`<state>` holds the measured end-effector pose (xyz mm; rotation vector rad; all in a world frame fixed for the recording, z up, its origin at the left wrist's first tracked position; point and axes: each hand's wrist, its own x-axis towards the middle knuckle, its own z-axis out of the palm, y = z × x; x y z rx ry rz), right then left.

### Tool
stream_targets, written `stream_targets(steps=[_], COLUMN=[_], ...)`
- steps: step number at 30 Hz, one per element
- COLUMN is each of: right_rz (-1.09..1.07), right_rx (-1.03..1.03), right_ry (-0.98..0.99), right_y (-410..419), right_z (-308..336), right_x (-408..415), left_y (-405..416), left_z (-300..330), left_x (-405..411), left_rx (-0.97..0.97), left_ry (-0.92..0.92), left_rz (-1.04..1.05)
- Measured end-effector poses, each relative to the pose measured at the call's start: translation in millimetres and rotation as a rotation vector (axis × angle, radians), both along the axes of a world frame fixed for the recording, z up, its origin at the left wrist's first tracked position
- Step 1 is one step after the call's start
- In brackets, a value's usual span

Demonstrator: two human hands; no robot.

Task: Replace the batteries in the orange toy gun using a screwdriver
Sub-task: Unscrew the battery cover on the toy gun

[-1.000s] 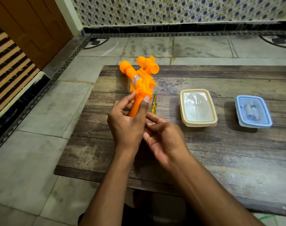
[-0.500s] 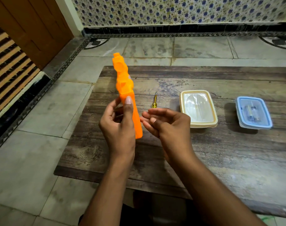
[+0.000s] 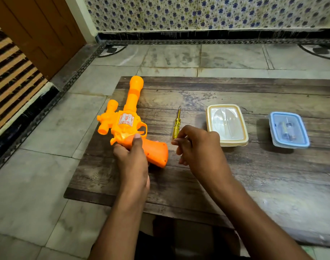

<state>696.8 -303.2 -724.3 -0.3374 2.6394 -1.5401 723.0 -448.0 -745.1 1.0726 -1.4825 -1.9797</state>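
The orange toy gun (image 3: 126, 121) lies flat over the left end of the wooden table (image 3: 235, 175), barrel pointing away, handle toward me. My left hand (image 3: 133, 158) grips it at the top of the handle, thumb on top. A small screwdriver (image 3: 176, 124) with a yellow handle lies on the table just right of the gun. My right hand (image 3: 196, 147) hovers beside the screwdriver's handle end with fingers loosely curled, holding nothing. A blue-lidded box (image 3: 289, 130) at the right holds batteries.
A cream-rimmed lidded box (image 3: 227, 124) sits between the screwdriver and the blue box. The table is low, on a tiled floor. A wooden door stands at the far left and a patterned wall at the back.
My left hand has turned the gun from upright to lying flat on its side at the table's left end. My right hand has drawn away from the gun toward the screwdriver.
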Motion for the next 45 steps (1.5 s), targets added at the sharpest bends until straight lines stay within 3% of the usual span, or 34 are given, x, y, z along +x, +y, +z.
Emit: stream_targets(steps=[5, 11, 26, 33, 45], right_rz=[0.107, 0.218, 0.267, 0.254, 0.202], right_rx=[0.469, 0.725, 0.611, 0.577, 0.48], right_ry=[-0.102, -0.198, -0.404, -0.411, -0.052], right_y=[16, 26, 42, 45, 37], right_z=[-2, 16, 16, 16, 14], right_x=[-12, -4, -9, -9, -6], left_y=[0, -1, -5, -5, -5], left_z=[1, 4, 9, 14, 12], left_x=[3, 9, 12, 10, 9], left_rx=[0.016, -0.168, -0.22, -0.212, -0.048], left_ry=[-0.066, -0.191, -0.239, -0.228, -0.131], left_rz=[-0.062, -0.157, -0.171, -0.161, -0.116])
